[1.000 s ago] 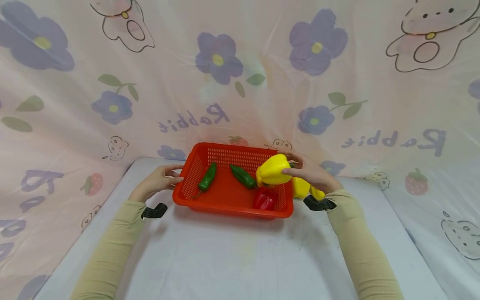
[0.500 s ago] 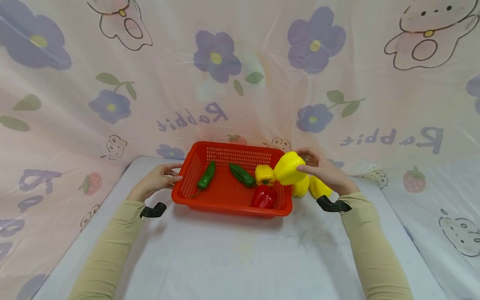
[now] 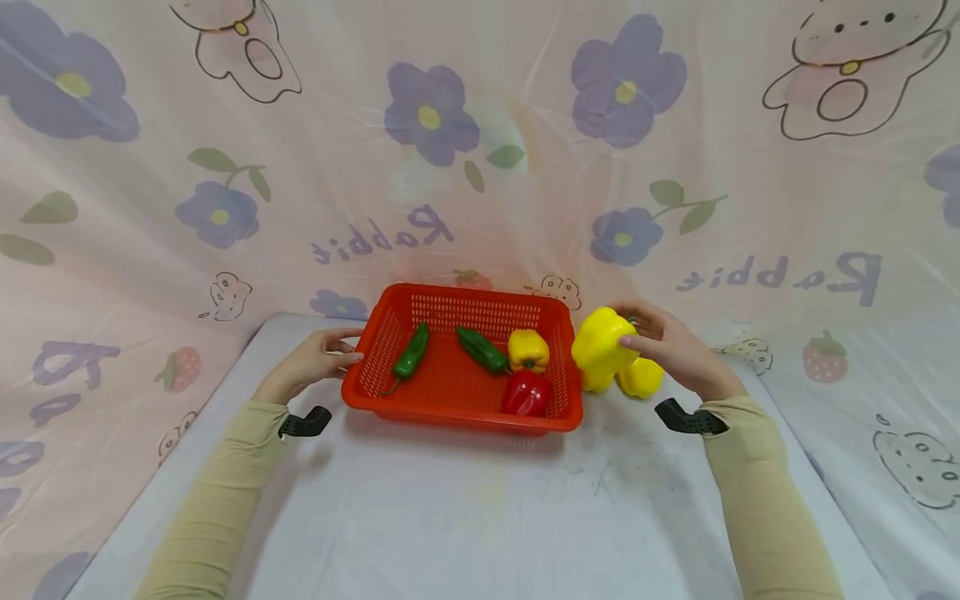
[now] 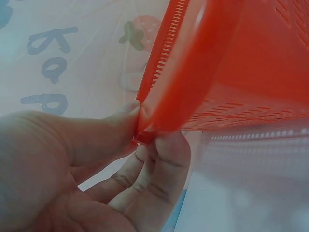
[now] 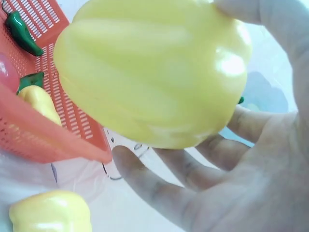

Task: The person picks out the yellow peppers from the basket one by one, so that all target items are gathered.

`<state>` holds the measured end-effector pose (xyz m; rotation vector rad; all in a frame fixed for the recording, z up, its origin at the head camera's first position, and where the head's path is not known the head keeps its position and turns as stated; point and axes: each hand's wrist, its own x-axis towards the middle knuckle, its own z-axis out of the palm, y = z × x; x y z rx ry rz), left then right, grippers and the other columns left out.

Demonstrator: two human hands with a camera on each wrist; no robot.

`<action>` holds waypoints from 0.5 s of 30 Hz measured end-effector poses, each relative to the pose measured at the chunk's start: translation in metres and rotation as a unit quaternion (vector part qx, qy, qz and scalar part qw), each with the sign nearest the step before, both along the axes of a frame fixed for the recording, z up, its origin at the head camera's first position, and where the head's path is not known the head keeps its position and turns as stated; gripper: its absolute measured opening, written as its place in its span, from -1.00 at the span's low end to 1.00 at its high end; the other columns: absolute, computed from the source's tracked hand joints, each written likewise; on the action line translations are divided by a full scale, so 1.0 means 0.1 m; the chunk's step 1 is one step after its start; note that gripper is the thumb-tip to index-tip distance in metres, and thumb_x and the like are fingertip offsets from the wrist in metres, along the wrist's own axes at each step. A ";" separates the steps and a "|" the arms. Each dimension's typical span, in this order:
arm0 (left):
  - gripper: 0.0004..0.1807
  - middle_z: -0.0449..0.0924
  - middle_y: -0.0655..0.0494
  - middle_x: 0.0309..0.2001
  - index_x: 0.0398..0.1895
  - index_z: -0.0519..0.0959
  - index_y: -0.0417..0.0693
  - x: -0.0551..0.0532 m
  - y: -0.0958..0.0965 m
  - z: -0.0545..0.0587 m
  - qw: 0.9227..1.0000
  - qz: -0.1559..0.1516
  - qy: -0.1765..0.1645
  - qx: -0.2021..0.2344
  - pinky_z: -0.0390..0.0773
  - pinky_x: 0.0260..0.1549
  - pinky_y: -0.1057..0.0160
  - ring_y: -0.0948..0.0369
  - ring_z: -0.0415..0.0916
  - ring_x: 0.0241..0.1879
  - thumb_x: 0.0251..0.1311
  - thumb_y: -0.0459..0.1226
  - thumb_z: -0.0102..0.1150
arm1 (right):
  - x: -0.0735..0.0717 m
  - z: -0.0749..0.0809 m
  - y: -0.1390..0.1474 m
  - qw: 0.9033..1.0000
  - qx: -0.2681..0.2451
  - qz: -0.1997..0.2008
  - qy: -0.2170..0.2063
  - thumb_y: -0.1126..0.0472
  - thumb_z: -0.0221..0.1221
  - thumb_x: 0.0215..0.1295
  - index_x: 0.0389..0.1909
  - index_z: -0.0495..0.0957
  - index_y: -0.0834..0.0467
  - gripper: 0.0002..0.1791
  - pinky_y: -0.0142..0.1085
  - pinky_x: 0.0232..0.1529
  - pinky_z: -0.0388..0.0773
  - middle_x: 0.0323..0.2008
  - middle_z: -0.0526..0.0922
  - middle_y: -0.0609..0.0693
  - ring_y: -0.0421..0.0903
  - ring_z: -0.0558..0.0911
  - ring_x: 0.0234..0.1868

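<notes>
My left hand pinches the left rim of a red plastic basket; in the left wrist view the thumb lies outside the rim, fingers beneath it. Just right of the basket, my right hand holds a big yellow bell pepper above the table, thumb and fingers around it. The right wrist view shows this bell pepper close up. Inside the basket lie two long green peppers, a smaller yellow bell pepper and a red bell pepper.
Another yellow bell pepper rests on the white-covered table, right of the basket. More yellow shows under the held pepper, partly hidden by it. A patterned curtain hangs close behind the basket.
My right hand has moved from over the basket's right side out to the right, carrying the yellow bell pepper. This uncovers the smaller yellow pepper inside. My left hand stays at the rim.
</notes>
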<state>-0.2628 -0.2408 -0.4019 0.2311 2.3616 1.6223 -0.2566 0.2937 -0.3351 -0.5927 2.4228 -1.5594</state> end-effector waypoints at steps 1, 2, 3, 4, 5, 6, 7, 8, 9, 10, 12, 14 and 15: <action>-0.37 0.41 -0.32 -0.06 0.40 0.15 -0.34 0.00 0.00 0.00 1.000 0.001 0.000 0.000 0.64 -0.23 0.17 0.07 0.60 -0.26 0.31 -0.39 0.10 | 0.01 -0.01 0.02 1.000 -0.004 0.003 -0.001 0.15 0.13 0.38 0.36 0.21 0.17 -0.41 -0.20 0.13 0.41 0.24 0.33 0.10 0.08 0.39 0.17; -0.37 0.41 -0.33 -0.06 0.40 0.15 -0.35 0.00 0.00 0.00 1.000 0.000 0.001 -0.001 0.64 -0.23 0.17 0.06 0.60 -0.26 0.31 -0.40 0.10 | 0.03 -0.02 0.05 1.000 -0.010 0.004 -0.003 0.16 0.12 0.38 0.36 0.20 0.18 -0.42 -0.25 0.09 0.44 0.23 0.33 0.11 0.07 0.40 0.15; -0.38 0.41 -0.33 -0.07 0.39 0.15 -0.35 0.00 0.00 0.00 1.000 -0.001 0.002 -0.002 0.64 -0.24 0.16 0.06 0.60 -0.26 0.31 -0.40 0.10 | 0.04 -0.03 0.07 1.000 -0.013 0.007 -0.004 0.17 0.11 0.39 0.37 0.19 0.20 -0.41 -0.30 0.07 0.46 0.23 0.33 0.12 0.06 0.41 0.13; -0.38 0.42 -0.32 -0.07 0.39 0.15 -0.35 0.00 0.00 0.01 1.000 -0.002 0.002 -0.004 0.64 -0.24 0.16 0.06 0.60 -0.26 0.31 -0.40 0.10 | 0.05 -0.05 0.09 1.000 -0.015 0.011 -0.003 0.18 0.10 0.40 0.37 0.18 0.21 -0.41 -0.33 0.05 0.47 0.23 0.33 0.14 0.06 0.42 0.12; -0.38 0.42 -0.32 -0.07 0.39 0.15 -0.35 0.00 0.00 0.01 1.000 -0.003 0.003 -0.006 0.64 -0.24 0.16 0.06 0.60 -0.26 0.31 -0.40 0.10 | 0.06 -0.06 0.11 1.000 -0.016 0.015 -0.002 0.19 0.10 0.40 0.37 0.18 0.22 -0.42 -0.36 0.05 0.47 0.23 0.33 0.14 0.05 0.43 0.11; -0.38 0.42 -0.32 -0.07 0.39 0.15 -0.34 0.00 0.00 0.02 1.000 -0.003 0.003 -0.007 0.64 -0.23 0.14 0.06 0.60 -0.27 0.32 -0.40 0.09 | 0.07 -0.08 0.13 1.000 -0.016 0.018 0.000 0.19 0.09 0.40 0.37 0.17 0.23 -0.42 -0.37 0.05 0.46 0.23 0.33 0.14 0.04 0.43 0.11; -0.38 0.42 -0.31 -0.08 0.39 0.15 -0.35 0.01 0.00 0.02 1.000 -0.003 0.005 -0.010 0.64 -0.23 0.14 0.06 0.60 -0.27 0.32 -0.40 0.09 | 0.07 -0.11 0.14 1.000 -0.015 0.018 0.001 0.20 0.09 0.40 0.37 0.18 0.24 -0.42 -0.38 0.06 0.46 0.23 0.34 0.14 0.03 0.43 0.11; -0.39 0.43 -0.31 -0.09 0.39 0.15 -0.34 0.01 0.00 0.03 1.000 -0.003 0.007 -0.012 0.64 -0.23 0.13 0.06 0.60 -0.27 0.32 -0.40 0.09 | 0.08 -0.13 0.15 1.000 -0.015 0.019 0.000 0.20 0.09 0.40 0.37 0.18 0.24 -0.42 -0.39 0.07 0.45 0.23 0.34 0.14 0.03 0.43 0.11; -0.39 0.43 -0.31 -0.09 0.39 0.15 -0.34 0.01 0.01 0.03 1.000 -0.003 0.008 -0.015 0.64 -0.22 0.11 0.06 0.60 -0.27 0.32 -0.40 0.09 | 0.09 -0.15 0.16 1.000 -0.014 0.019 0.000 0.20 0.09 0.40 0.37 0.18 0.25 -0.42 -0.40 0.07 0.44 0.24 0.33 0.14 0.03 0.42 0.11; -0.39 0.43 -0.30 -0.09 0.39 0.16 -0.34 0.01 0.01 0.04 1.000 -0.002 0.008 -0.016 0.64 -0.21 0.10 0.07 0.60 -0.27 0.32 -0.40 0.09 | 0.10 -0.17 0.17 1.000 -0.012 0.017 -0.001 0.19 0.09 0.40 0.37 0.18 0.24 -0.42 -0.41 0.08 0.43 0.24 0.33 0.13 0.02 0.41 0.12; -0.39 0.43 -0.31 -0.08 0.39 0.16 -0.34 0.01 0.02 0.04 1.000 0.000 0.007 -0.016 0.63 -0.19 0.07 0.07 0.60 -0.27 0.32 -0.40 0.09 | 0.12 -0.22 0.18 1.000 -0.011 0.014 -0.006 0.18 0.09 0.40 0.37 0.17 0.24 -0.41 -0.41 0.08 0.42 0.25 0.32 0.14 0.03 0.40 0.12; -0.39 0.43 -0.31 -0.07 0.39 0.17 -0.33 0.02 0.02 0.04 1.000 0.003 0.005 -0.016 0.62 -0.17 0.06 0.07 0.60 -0.26 0.32 -0.39 0.10 | 0.14 -0.27 0.19 1.000 -0.010 0.009 -0.013 0.17 0.09 0.40 0.38 0.18 0.22 -0.41 -0.41 0.08 0.43 0.25 0.31 0.13 0.02 0.39 0.13; -0.38 0.43 -0.32 -0.06 0.39 0.16 -0.34 0.02 0.02 0.04 1.000 0.002 0.005 -0.016 0.62 -0.17 0.06 0.07 0.60 -0.26 0.32 -0.39 0.10 | 0.15 -0.30 0.20 1.000 -0.008 0.005 -0.015 0.16 0.09 0.40 0.38 0.18 0.21 -0.41 -0.40 0.07 0.43 0.25 0.32 0.13 0.02 0.41 0.12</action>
